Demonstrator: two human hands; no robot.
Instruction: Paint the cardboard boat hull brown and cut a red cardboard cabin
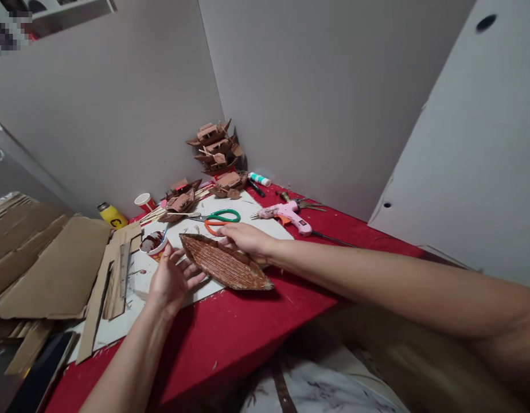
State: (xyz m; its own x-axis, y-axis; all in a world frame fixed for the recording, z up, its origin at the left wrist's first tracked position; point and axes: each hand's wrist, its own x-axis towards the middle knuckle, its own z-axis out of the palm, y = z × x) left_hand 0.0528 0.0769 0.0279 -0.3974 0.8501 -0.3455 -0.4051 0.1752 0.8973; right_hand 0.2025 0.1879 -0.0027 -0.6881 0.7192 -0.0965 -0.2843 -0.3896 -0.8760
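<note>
Your right hand [245,241] grips the far side of the brown boat hull [226,264] above the near edge of the white board [205,289], while your left hand [172,281] is open, palm up, beside it. The board lies on a red-covered table [230,338] set against grey walls [334,86], with scissors [222,217] and a pink glue gun [286,217] beyond the hull, stacked cardboard [54,269] at the left and small model boats [215,149] piled in the corner.

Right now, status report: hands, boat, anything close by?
Left hand open beside brown boat hull; right hand at its far edge, grip partly hidden. Scissors close beyond right hand, cup behind left.
</note>
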